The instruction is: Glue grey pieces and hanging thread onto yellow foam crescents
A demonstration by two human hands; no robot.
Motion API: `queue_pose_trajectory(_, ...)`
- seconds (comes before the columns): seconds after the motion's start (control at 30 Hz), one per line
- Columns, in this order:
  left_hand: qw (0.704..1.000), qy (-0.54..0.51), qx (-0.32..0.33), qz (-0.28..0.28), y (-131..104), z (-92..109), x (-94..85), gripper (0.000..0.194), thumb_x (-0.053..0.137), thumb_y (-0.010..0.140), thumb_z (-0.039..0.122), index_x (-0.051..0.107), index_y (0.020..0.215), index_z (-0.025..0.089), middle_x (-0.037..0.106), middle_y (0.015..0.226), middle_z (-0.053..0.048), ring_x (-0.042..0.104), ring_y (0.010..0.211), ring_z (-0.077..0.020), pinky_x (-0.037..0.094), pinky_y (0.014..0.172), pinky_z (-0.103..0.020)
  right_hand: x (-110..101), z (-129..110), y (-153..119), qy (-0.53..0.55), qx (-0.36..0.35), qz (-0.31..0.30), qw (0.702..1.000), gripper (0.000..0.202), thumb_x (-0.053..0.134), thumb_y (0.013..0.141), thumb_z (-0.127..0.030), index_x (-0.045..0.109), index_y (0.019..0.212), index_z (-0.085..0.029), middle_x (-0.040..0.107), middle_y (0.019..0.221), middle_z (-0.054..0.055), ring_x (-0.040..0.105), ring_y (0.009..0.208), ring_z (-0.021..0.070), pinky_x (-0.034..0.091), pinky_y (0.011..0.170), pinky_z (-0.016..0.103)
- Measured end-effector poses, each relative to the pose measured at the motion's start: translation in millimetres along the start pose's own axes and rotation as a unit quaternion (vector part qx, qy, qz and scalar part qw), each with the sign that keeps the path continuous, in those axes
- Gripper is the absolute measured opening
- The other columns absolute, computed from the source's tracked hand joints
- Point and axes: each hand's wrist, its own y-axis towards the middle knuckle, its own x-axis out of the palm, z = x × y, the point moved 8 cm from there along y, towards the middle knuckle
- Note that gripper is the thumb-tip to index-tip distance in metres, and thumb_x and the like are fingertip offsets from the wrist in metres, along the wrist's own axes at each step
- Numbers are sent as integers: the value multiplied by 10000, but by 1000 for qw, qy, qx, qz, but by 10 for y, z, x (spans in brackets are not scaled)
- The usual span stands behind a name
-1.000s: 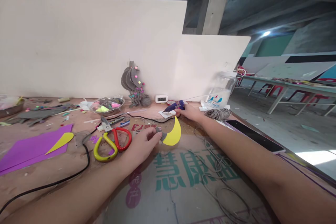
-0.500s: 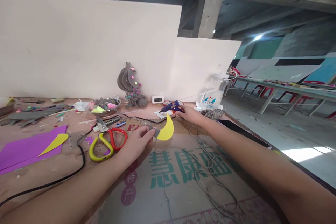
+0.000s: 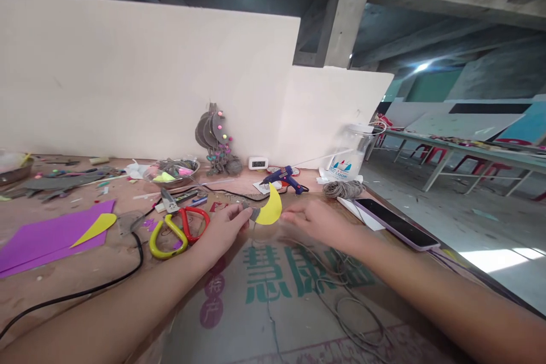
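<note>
My left hand pinches a small grey piece, which meets the lower left end of a yellow crescent cutout. Most of the grey piece is hidden by my fingers. To the right is my right hand, slightly blurred, its fingers stretched toward the crescent's outer edge and holding nothing that I can see. Whether the fingertips touch the crescent I cannot tell. Behind the crescent a blue glue gun rests on the table, its nozzle pointing left over a white card.
Scissors with yellow and red handles lie left of my left hand, near purple sheets and a yellow cutout. Loose grey cord trails over the printed cardboard. A phone lies at right; a plastic jar stands behind.
My right hand has let go of the glue gun and come back toward the crescent. The glue gun now stays on the table. My left hand keeps its pinch.
</note>
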Motion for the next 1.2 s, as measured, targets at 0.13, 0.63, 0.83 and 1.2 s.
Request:
queue_pose_trajectory(0.13, 1000, -18, -3, 10, 2, 18, -13, 373, 497, 782, 486, 462, 591, 167, 485, 548, 34, 419, 534, -96, 328, 540, -217, 263, -291, -113, 34, -41, -47, 997, 422, 462, 831, -500, 623, 1104, -220, 672, 1034, 75, 610, 927, 226, 441, 786, 310)
queue_pose_trajectory(0.63, 998, 68, 12, -7, -29, 88, 37, 348, 499, 770, 460, 437, 576, 177, 475, 542, 38, 422, 535, -108, 314, 528, -229, 342, -666, -202, 91, -156, -7, 984, 178, 449, 878, -216, 624, 896, -198, 672, 847, 17, 583, 739, 124, 425, 684, 226)
queue_pose_trajectory(0.83, 997, 79, 7, -2, -60, 153, 27, 281, 536, 741, 405, 469, 596, 174, 488, 547, 46, 438, 540, -106, 324, 534, -229, 287, -706, -255, 47, -187, 13, 981, 217, 400, 901, -241, 611, 908, -192, 669, 821, 21, 575, 707, 124, 397, 637, 216)
queue_pose_trajectory(1.2, 1000, -2, 9, -14, -57, 115, 49, 427, 587, 715, 301, 529, 1119, 175, 525, 715, 25, 509, 662, -122, 396, 600, -230, 325, -658, -306, 12, -194, 32, 980, 242, 380, 910, -277, 605, 902, -189, 667, 820, 40, 577, 706, 133, 393, 635, 223)
